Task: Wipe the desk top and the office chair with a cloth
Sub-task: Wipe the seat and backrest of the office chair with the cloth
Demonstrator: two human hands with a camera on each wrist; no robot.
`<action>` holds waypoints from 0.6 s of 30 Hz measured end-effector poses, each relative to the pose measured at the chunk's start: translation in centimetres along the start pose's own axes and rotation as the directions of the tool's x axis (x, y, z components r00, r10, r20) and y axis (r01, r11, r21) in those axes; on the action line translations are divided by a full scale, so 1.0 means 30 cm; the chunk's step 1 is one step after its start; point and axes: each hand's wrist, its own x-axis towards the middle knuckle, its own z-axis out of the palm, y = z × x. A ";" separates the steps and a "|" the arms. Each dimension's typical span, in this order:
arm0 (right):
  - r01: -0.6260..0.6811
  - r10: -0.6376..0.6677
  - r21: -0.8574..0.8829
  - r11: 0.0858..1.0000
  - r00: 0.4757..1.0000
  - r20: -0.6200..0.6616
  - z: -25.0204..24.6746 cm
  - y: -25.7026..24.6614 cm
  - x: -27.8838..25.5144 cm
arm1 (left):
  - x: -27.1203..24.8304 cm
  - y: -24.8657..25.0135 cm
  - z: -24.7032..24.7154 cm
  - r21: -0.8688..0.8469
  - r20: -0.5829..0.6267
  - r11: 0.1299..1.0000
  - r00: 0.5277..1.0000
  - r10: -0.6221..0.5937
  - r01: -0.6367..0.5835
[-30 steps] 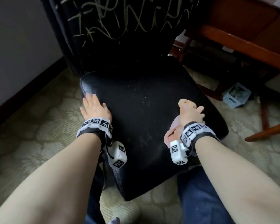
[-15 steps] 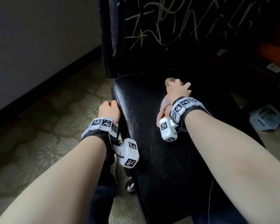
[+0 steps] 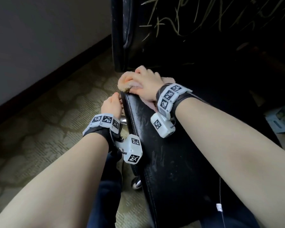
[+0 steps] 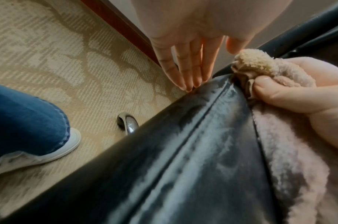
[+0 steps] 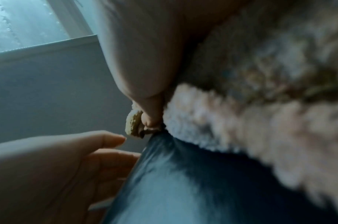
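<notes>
A person's right hand [image 3: 146, 86] clutched a fluffy pink cloth [image 3: 127, 82], fingers and thumb curled round it, and pressed it onto the back left corner of a black office chair seat [image 3: 171, 162], just below the backrest [image 3: 171, 38]. The left hand [image 3: 111, 105] lay beside that corner with its fingers [image 4: 185, 68] straight and together, their tips touching the seat's side edge. A chair caster [image 4: 129, 123] and a white slipper [image 4: 39, 153] stood on the patterned carpet [image 3: 39, 129] below.
</notes>
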 end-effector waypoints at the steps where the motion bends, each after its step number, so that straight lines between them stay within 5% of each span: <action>1: 0.042 -0.041 -0.025 0.999 0.999 0.010 0.005 -0.021 -0.028 | -0.019 0.003 -0.010 -0.005 -0.003 1.000 1.000 -0.004 0.004; 10: 0.227 -0.218 -0.036 0.973 0.963 0.156 0.110 -0.137 -0.469 | -0.171 -0.011 -0.030 -0.008 -0.049 1.000 0.999 0.002 -0.002; 14: 0.223 -0.225 0.032 0.974 0.959 0.171 0.167 -0.132 -0.686 | -0.268 -0.060 0.000 0.150 0.089 0.986 0.994 0.063 -0.076; 18: 0.156 -0.169 0.084 0.984 0.969 0.180 0.200 -0.105 -0.872 | -0.373 -0.118 0.047 0.262 0.078 0.954 0.988 0.132 -0.148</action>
